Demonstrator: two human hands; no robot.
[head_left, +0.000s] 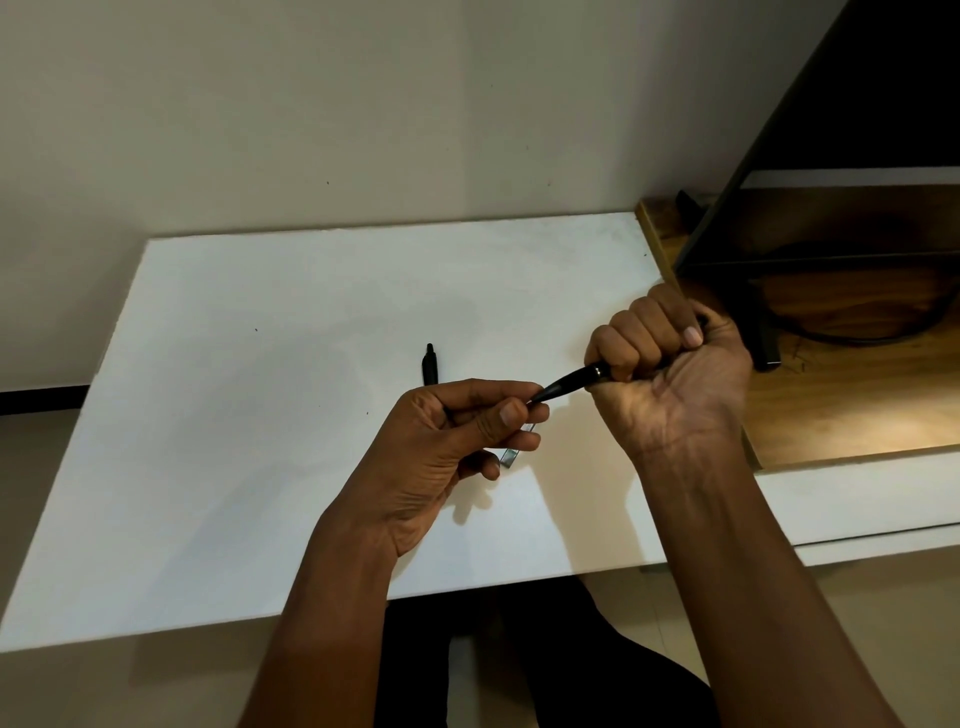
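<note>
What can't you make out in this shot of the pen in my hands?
Head view only.
The pen: barrel hidden in the right hand, tip covered by the left hand.
The black piece on the table: lower end behind the left hand.
The small metallic thing: mostly under that hand, unidentifiable.

Black pen (566, 383) w/ silver ring, slanted, tip low-left, upper end hidden in right hand (670, 364), mid-air

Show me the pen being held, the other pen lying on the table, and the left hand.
held pen (567, 385): head view, on the tapered black barrel near its tip.
other pen (429, 365): head view, on the middle of its visible barrel.
left hand (447, 447): head view, on the middle of the hand.
</note>
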